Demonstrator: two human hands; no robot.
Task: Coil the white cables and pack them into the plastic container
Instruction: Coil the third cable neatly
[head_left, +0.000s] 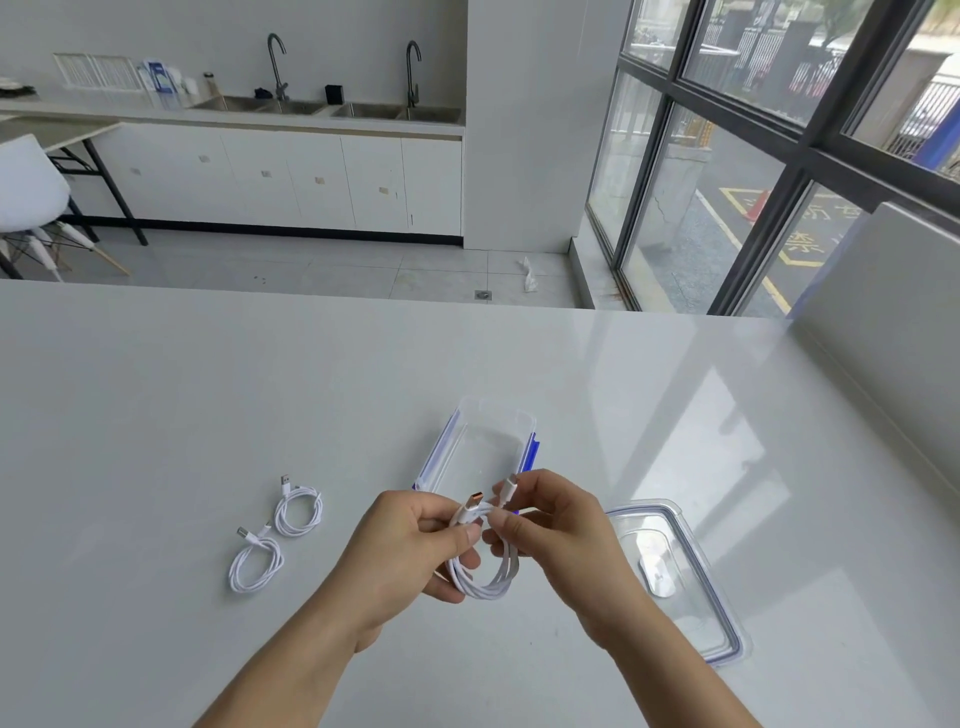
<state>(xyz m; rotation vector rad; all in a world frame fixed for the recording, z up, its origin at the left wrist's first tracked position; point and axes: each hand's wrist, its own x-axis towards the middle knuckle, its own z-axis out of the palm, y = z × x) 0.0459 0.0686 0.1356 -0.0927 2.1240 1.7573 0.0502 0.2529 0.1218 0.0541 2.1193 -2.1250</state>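
Observation:
A coiled white cable (485, 584) hangs above the table between both hands. My left hand (410, 545) grips the top of the coil near its USB plug. My right hand (550, 525) pinches the cable's other end, with its small plug sticking up. Just behind the hands stands the clear plastic container (485, 415) with blue side clips, open and with nothing visible inside. Two more coiled white cables lie on the table to the left, one (298, 512) farther and one (255, 564) nearer.
The container's clear lid (696, 587) with a blue seal lies flat on the white table (208, 389) to the right of my hands. A white upright panel (883, 312) stands along the table's right edge. Beyond the table are floor, cabinets and windows.

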